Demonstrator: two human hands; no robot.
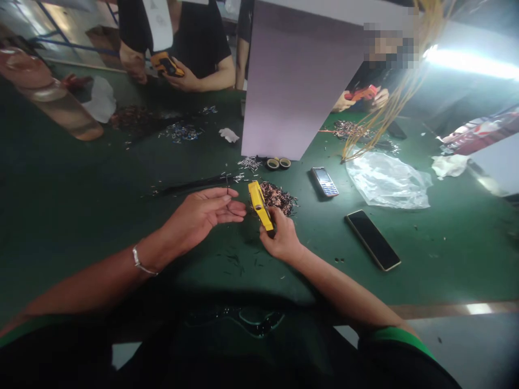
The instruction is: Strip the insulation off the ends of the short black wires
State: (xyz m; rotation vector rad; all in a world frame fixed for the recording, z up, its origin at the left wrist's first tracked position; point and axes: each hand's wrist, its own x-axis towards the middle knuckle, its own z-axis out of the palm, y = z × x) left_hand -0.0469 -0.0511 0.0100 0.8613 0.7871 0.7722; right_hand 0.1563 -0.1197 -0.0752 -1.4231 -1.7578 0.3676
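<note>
My left hand (203, 216) pinches a short dark wire (227, 190) between thumb and index finger, palm turned up and the other fingers loosely stretched. The wire stands nearly upright at the fingertips. In my right hand (281, 236) is a yellow wire stripper (260, 205), its head pointing away from me. A small gap separates the tool from my left fingers. Just beyond the tool lies a heap of short wires with copper-coloured ends (279, 199). Behind my left hand, a bundle of long black wires (186, 185) stretches across the green table (154, 162).
A keypad phone (324, 181), a smartphone (373, 240) and a clear plastic bag (389, 181) lie to the right. Two tape rolls (278, 163) sit before an upright panel (300, 81). A bottle (60, 102) is at left. Across the table, co-workers' hands hold an orange tool (167, 65) and a red tool (361, 94).
</note>
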